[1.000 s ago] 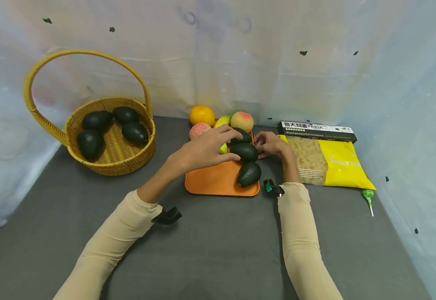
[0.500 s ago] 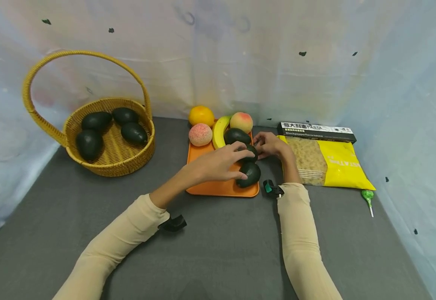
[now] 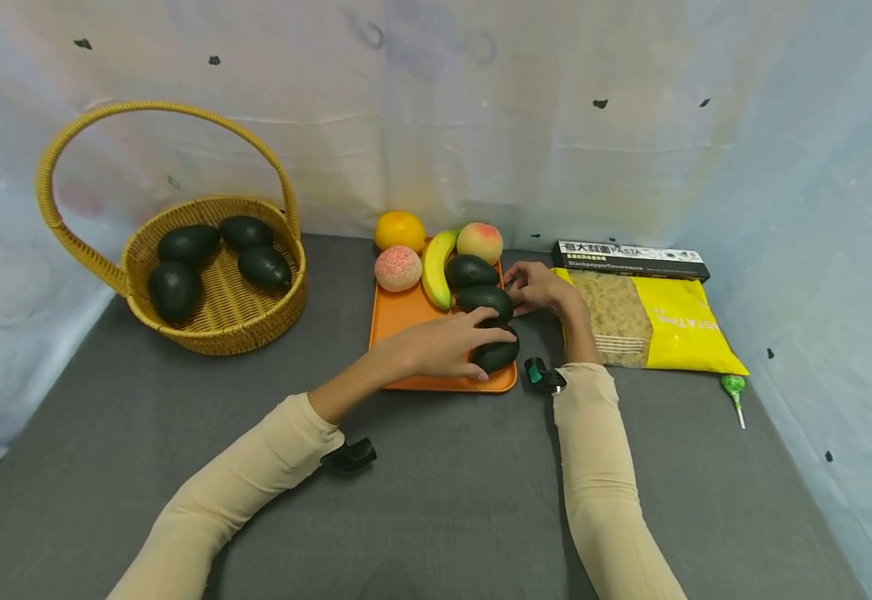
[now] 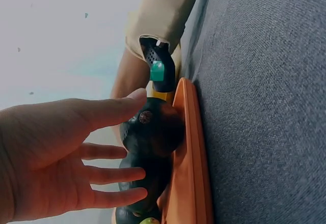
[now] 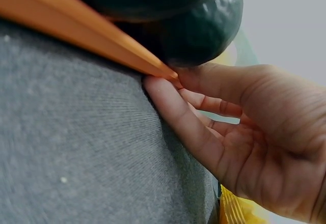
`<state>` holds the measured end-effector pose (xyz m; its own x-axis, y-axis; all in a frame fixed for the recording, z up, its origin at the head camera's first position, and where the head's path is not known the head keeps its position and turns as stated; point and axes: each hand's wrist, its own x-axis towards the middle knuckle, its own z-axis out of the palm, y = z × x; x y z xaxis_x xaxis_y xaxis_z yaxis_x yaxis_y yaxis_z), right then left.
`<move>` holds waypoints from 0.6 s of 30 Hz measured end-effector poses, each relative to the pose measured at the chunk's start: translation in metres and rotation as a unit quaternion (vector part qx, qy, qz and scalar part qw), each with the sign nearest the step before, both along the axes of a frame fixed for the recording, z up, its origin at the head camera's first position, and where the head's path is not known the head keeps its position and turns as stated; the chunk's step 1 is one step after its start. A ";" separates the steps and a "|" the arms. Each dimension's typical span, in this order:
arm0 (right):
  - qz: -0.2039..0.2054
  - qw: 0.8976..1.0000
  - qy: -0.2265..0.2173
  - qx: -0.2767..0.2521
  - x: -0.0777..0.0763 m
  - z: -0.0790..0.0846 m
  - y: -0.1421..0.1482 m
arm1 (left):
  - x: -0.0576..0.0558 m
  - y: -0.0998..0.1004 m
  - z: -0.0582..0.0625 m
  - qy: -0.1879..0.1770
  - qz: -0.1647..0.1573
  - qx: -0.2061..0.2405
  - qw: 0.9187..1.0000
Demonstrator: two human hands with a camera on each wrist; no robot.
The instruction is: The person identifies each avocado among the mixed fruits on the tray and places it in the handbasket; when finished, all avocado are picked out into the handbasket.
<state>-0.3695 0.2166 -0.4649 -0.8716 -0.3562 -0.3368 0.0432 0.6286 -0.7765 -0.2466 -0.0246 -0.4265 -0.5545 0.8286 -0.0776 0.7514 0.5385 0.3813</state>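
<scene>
An orange tray [image 3: 389, 321] bears three avocados in a row along its right side. Over the nearest avocado [image 3: 498, 355] spreads my left hand [image 3: 439, 343], thumb on the near side and fingers across its top. In the left wrist view its fingers look fairly straight, with the thumb tip at the avocado's edge; firm contact cannot be told. The middle avocado [image 3: 485, 300] and the far avocado [image 3: 470, 272] lie just behind. At the tray's right edge, my right hand [image 5: 239, 117] pinches the rim between thumb and finger, seen in the right wrist view.
A banana [image 3: 437, 271], a peach [image 3: 480, 242], a pink round fruit [image 3: 398, 269] and an orange [image 3: 399, 230] fill the tray's far part. Left stands a handled wicker basket [image 3: 237, 329] with several avocados. Right lie a pasta bag [image 3: 676, 325], a black box [image 3: 631, 261] and a lollipop [image 3: 734, 386].
My left hand has moved back toward me, from the middle avocado to the nearest one, uncovering the banana and pink fruit. My right hand stays at the tray's edge.
</scene>
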 end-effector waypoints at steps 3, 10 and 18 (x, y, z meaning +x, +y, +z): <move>0.001 1.000 0.001 0.000 0.000 0.000 0.000 | 0.000 0.000 -0.001 0.004 0.001 0.004 1.000; -0.001 1.000 0.003 0.002 0.001 0.000 0.001 | -0.001 0.000 -0.001 0.000 0.006 0.012 1.000; -0.006 1.000 -0.002 0.000 0.000 0.000 -0.001 | -0.001 0.000 -0.002 0.000 0.020 0.005 1.000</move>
<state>-0.3695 0.2151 -0.4650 -0.8740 -0.3468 -0.3404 0.0536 0.6274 -0.7768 -0.2474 -0.0250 -0.4287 -0.5875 0.8063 -0.0692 0.7294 0.5646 0.3862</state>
